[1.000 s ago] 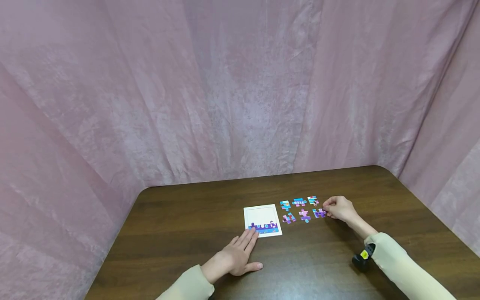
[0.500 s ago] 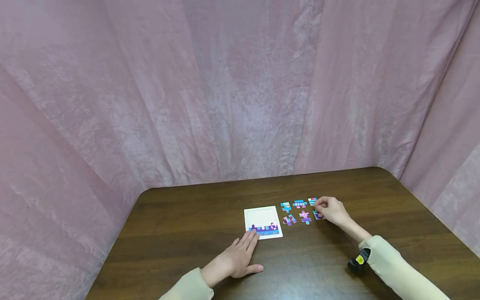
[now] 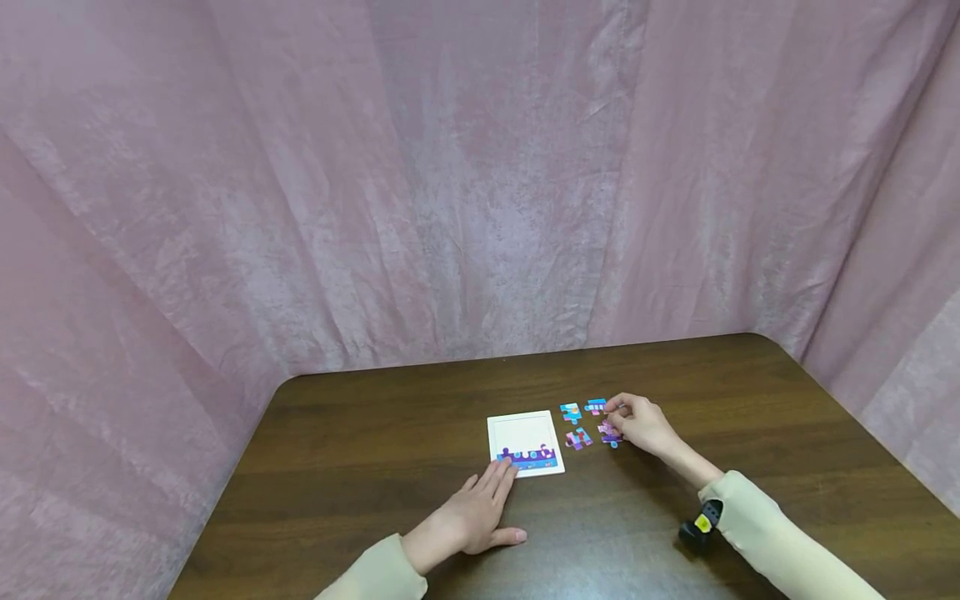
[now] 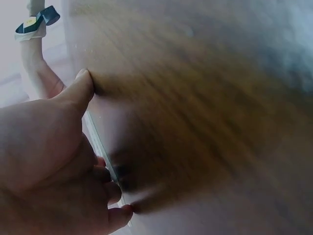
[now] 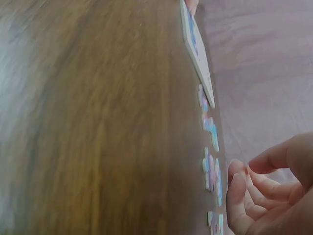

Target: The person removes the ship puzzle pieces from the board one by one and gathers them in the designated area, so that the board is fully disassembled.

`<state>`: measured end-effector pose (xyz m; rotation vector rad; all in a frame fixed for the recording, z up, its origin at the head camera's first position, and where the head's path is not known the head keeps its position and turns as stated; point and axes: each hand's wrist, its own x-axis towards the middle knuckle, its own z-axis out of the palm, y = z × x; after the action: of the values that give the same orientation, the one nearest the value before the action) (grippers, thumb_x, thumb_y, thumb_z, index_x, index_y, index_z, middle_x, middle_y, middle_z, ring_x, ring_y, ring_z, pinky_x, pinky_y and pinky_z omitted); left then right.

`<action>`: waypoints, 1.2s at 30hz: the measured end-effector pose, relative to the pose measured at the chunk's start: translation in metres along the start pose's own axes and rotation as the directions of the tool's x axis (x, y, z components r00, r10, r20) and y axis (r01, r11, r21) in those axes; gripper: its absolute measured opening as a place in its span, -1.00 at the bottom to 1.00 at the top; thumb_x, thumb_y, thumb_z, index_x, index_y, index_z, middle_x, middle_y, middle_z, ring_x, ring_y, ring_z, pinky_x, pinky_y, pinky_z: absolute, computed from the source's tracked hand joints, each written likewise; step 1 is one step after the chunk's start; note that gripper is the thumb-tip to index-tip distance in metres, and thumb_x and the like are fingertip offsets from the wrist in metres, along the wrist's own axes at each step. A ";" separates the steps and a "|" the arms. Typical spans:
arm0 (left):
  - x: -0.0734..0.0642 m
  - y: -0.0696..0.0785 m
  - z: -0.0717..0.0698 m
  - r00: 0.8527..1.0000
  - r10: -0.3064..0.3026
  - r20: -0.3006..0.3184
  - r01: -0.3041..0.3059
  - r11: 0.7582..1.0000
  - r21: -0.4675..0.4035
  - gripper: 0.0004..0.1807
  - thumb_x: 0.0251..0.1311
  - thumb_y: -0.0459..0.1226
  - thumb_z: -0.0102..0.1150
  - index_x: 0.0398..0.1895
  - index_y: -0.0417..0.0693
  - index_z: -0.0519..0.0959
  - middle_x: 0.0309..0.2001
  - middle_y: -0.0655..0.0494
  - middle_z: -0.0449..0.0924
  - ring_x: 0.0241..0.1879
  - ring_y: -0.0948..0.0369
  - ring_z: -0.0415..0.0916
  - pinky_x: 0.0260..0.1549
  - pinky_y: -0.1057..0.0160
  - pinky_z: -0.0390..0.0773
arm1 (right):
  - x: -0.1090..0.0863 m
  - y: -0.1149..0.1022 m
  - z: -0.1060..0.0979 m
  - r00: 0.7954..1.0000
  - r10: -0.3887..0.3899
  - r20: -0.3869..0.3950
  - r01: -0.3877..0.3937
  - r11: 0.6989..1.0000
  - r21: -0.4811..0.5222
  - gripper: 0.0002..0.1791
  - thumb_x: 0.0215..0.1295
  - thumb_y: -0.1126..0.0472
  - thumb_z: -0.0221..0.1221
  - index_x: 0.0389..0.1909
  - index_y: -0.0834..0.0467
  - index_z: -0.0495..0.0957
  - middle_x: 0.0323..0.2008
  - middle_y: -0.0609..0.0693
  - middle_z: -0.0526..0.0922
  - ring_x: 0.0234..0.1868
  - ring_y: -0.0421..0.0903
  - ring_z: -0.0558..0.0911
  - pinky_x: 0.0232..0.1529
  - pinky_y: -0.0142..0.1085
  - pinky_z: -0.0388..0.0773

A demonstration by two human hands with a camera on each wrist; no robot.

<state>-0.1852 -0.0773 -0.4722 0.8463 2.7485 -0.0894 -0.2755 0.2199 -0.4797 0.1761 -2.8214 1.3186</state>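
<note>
My left hand (image 3: 480,512) lies flat, its straight fingers resting on the lower left corner of a white puzzle tray (image 3: 523,429). A strip of purple and blue puzzle fills the tray's bottom. Right of the tray several loose jigsaw pieces (image 3: 571,412) lie in two rows. Over the right part of these rows hovers my right hand (image 3: 647,423), hiding the rightmost pieces in the head view. In the right wrist view its fingers (image 5: 271,159) curl loosely with a gap to the thumb, and nothing shows between them. Pieces (image 5: 212,169) lie on the table beside this hand.
A brown wooden table (image 3: 360,450) carries everything. Behind it and at both sides hang pink curtains (image 3: 480,183). A black wrist camera with a yellow mark (image 3: 699,529) sits at the right sleeve.
My right hand has moved left over the rows, from beside the rightmost pieces to the middle ones. The left hand stays on the tray.
</note>
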 end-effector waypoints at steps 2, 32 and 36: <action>0.000 0.000 -0.001 1.000 -0.001 -0.001 0.001 1.000 0.000 -0.02 0.25 0.32 -0.13 0.53 -0.11 -0.04 0.55 -0.02 -0.07 0.53 0.10 -0.06 0.39 0.05 0.23 | 0.000 -0.002 0.002 1.000 -0.004 0.014 0.004 1.000 0.015 -0.82 0.27 0.35 0.10 -0.15 0.32 0.56 -0.44 0.10 0.69 -0.46 -0.17 0.59 -0.50 -0.44 0.43; 0.002 0.002 -0.006 0.999 -0.035 0.017 0.034 0.998 0.051 -0.04 0.21 0.33 -0.08 0.53 0.01 -0.02 0.54 0.01 -0.05 0.51 0.12 -0.02 0.35 0.07 0.29 | 0.003 -0.028 0.029 0.892 -0.325 0.314 0.330 0.943 0.040 -0.76 0.13 0.30 0.33 -0.18 0.29 0.59 -0.37 0.01 0.63 -0.38 -0.28 0.58 -0.32 -0.45 0.55; 0.002 0.003 -0.005 0.999 -0.037 0.019 0.036 0.998 0.050 -0.04 0.22 0.33 -0.09 0.53 0.02 -0.02 0.54 0.02 -0.05 0.52 0.12 -0.02 0.36 0.08 0.29 | 0.002 -0.031 0.034 0.876 -0.343 0.339 0.362 0.932 0.007 -0.74 0.10 0.30 0.36 -0.19 0.26 0.60 -0.36 0.04 0.63 -0.39 -0.30 0.54 -0.33 -0.45 0.53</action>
<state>-0.1856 -0.0730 -0.4680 0.8042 2.7542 -0.1725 -0.2734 0.1743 -0.4779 0.9530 -2.8808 1.2190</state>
